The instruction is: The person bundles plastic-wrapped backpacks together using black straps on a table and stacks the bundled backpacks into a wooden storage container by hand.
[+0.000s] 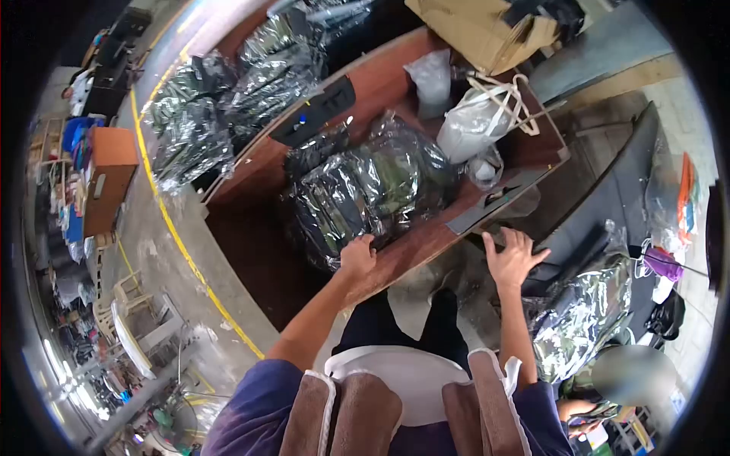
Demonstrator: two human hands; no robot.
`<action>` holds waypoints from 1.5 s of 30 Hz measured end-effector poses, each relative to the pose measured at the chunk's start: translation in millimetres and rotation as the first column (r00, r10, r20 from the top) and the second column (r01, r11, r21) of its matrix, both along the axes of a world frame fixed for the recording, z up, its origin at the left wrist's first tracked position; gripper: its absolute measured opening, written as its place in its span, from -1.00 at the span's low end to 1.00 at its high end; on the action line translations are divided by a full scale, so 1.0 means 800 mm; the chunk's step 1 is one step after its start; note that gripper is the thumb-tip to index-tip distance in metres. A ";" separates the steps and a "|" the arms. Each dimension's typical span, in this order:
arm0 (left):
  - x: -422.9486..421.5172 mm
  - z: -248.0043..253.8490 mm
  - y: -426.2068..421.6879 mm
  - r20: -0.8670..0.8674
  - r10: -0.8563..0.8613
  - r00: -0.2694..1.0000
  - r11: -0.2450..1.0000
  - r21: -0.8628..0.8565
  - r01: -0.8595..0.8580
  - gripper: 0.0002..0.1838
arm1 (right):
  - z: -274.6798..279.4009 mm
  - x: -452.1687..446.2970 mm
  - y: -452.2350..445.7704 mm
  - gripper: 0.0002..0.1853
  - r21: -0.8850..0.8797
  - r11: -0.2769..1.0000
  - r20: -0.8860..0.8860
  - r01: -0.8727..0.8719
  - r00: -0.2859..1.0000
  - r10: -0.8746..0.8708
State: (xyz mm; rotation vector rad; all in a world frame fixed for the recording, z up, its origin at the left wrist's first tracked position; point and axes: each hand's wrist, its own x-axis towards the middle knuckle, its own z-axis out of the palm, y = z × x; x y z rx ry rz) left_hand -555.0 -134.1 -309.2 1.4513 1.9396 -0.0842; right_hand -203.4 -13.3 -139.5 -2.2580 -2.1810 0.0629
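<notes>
My left hand [357, 256] is over the near wall of a brown wooden bin, at the lower edge of a camouflage bundle [395, 178] in clear shiny plastic. Its fingers are bent against the plastic, partly hidden, and look closed on it. The bundle lies inside the bin among similar dark wrapped pieces. My right hand [511, 260] hovers outside the near wall with fingers spread, holding nothing. Close to it is a flat dark piece [498, 197] on the bin's rim.
The brown bin [262, 182] also holds a white plastic bag [475, 118]. More wrapped bundles [277, 68] are piled beyond it. A torn cardboard box [487, 34] stands at the back. At right lies another wrapped camouflage bundle [585, 315], near a person [582, 410]. A yellow line [182, 247] crosses the floor.
</notes>
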 end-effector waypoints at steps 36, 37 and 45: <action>-0.152 -0.447 0.162 0.037 -0.967 0.251 0.213 -0.420 0.882 -0.79 | -0.042 -0.004 0.044 -0.67 -0.230 0.967 0.082 0.108 0.992 -0.091; -0.138 -0.441 0.178 0.087 -0.954 0.285 0.220 -0.439 0.871 -0.80 | -0.042 -0.004 0.044 -0.68 -0.234 0.966 0.079 0.111 0.992 -0.094; -0.005 -0.438 0.393 -0.244 -0.872 0.424 0.461 -0.123 0.879 -0.77 | -0.042 -0.005 0.046 -0.62 -0.219 0.969 0.079 0.113 0.992 -0.098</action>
